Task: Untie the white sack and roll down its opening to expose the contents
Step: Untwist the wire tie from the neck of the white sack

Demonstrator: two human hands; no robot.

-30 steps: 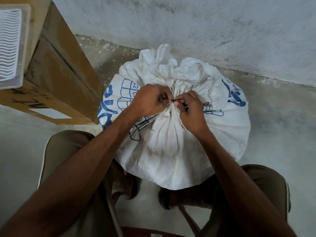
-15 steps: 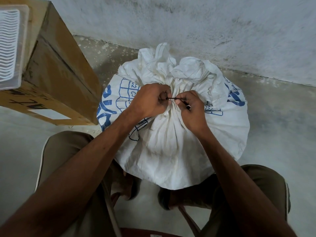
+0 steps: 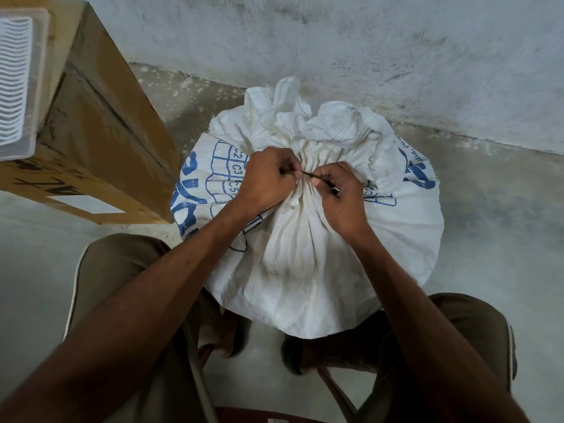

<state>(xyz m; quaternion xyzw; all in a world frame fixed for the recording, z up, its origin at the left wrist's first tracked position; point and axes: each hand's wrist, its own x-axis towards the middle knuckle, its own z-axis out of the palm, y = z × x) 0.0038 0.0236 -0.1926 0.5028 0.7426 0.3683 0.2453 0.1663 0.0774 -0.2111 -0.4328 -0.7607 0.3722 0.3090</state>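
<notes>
A full white sack (image 3: 305, 270) with blue print stands on the floor between my knees, its neck bunched and tied by a thin dark string (image 3: 306, 173). The loose top of the sack (image 3: 305, 123) flops toward the wall. My left hand (image 3: 264, 181) pinches one end of the string at the left of the neck. Just to the right, my right hand (image 3: 338, 193) pinches the other end. A short stretch of string shows taut between my fingertips; the knot itself is mostly hidden.
A large cardboard box (image 3: 100, 132) stands at the left, close to the sack, with a white plastic tray (image 3: 18, 87) on top. A rough grey wall (image 3: 366, 50) runs right behind the sack. My legs in brown trousers (image 3: 122, 285) flank the sack.
My hands have drawn slightly apart at the neck, so a short length of the dark string now shows between them. The sack has not moved.
</notes>
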